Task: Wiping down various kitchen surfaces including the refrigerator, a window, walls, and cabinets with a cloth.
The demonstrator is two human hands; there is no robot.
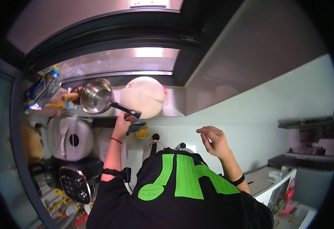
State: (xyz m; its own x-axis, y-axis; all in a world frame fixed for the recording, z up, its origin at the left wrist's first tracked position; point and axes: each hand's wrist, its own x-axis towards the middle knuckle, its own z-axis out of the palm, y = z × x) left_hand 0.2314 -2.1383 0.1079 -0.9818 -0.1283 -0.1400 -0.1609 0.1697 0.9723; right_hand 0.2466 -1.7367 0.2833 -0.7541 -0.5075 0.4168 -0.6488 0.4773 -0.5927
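Observation:
My left hand [122,125] grips a dark grey cloth [137,126] at the front edge of the window ledge. Just above the fingers lies the black handle of a stainless steel saucepan [96,96]; whether they touch it I cannot tell. The saucepan stands upright on the ledge, its inside bare. To its right is a round whitish plastic lid [143,97] with red parts, and the tip of the pan's handle overlaps it. Over the floor, my right hand [214,140] holds nothing, its fingers bent and the thumb apart.
A wooden handle [69,96] and shiny packages [44,88] crowd the ledge's left end. Below them stand a pale rice cooker [81,128] with a white rice paddle [63,136] and a black appliance with knobs [75,184]. A yellow object [142,132] sits beneath the cloth.

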